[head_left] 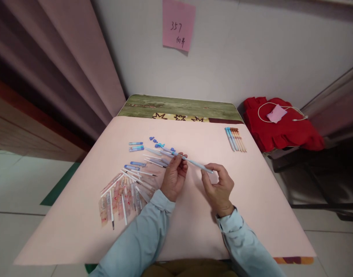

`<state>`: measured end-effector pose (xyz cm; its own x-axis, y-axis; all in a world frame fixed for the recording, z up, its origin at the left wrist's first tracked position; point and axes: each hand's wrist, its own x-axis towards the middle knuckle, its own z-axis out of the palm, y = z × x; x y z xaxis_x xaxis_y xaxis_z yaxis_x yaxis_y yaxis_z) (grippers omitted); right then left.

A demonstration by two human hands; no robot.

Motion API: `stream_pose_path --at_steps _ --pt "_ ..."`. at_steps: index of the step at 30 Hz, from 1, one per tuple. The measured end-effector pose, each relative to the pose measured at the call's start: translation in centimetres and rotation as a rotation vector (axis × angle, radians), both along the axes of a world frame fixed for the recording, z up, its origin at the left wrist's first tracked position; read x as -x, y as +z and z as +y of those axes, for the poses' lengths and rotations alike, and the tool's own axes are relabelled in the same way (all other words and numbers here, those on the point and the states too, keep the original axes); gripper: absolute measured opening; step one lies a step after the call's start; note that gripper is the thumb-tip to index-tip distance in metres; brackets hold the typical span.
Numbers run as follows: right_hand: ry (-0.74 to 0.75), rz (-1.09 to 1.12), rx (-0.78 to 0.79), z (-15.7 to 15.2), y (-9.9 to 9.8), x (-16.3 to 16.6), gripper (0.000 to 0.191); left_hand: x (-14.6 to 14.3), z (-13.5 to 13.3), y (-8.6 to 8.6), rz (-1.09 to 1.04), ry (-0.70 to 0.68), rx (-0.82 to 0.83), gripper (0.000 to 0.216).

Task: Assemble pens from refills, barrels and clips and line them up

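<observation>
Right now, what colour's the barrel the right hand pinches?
The barrel is light blue; head view shows it.

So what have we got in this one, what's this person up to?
A person sits or stands at a table covered with a pink sheet, handling a light-blue pen. The left hand holds it near the middle of the sheet, while the right hand pinches its near end. On the person's left lie white rods, clear printed pieces and small blue pieces. A row of pens lies at the far right.
</observation>
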<state>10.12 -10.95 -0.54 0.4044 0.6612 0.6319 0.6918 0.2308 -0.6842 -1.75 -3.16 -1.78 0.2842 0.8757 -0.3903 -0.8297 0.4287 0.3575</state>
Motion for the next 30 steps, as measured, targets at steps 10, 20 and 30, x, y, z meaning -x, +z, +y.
stream_pose_path --at_steps 10,20,30 --pt "0.015 0.264 0.065 0.4 -0.5 -0.8 0.011 0.1 0.1 0.1 0.003 0.043 0.013 0.013" --pt "0.112 -0.105 0.284 0.7 -0.8 -0.8 0.017 0.0 -0.2 1.1 0.129 0.041 -0.125 0.017" --pt "0.088 0.091 0.337 0.6 -1.1 -1.3 0.017 0.4 0.3 1.0 0.08 0.088 -0.049 0.008"
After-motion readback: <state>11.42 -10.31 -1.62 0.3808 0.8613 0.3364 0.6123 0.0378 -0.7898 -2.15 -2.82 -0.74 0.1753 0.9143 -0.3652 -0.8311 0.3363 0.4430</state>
